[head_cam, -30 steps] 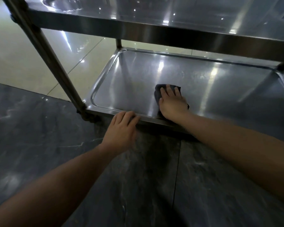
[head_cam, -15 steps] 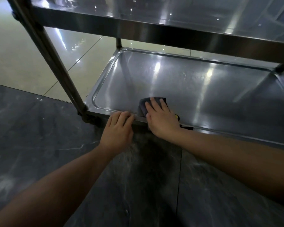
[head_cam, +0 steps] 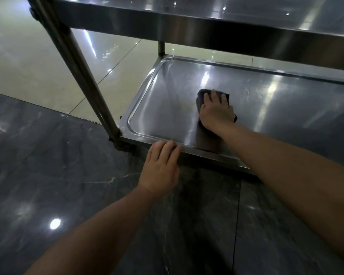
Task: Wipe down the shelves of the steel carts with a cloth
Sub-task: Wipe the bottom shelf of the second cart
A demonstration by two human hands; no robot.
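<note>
The right hand [head_cam: 216,113] presses a dark grey folded cloth [head_cam: 204,96] flat onto the recessed stainless-steel lower shelf [head_cam: 286,108] of the cart, fingers [head_cam: 213,96] straight and slightly spread over the fabric. Half a second ago this hand and the cloth sat at the shelf's front rim, next to the left hand; now they lie further in, toward the middle of the left half, so a fresh outward stroke is under way. The left hand [head_cam: 161,165] rests on the front rim [head_cam: 207,153], fingers lying nearly straight over the edge, though whether the tips hook under it I cannot tell. It has hardly moved and appears to steady the cart. The shelf's right half looks likely still to be wiped, beneath the shiny steel upper shelf [head_cam: 246,22].
</note>
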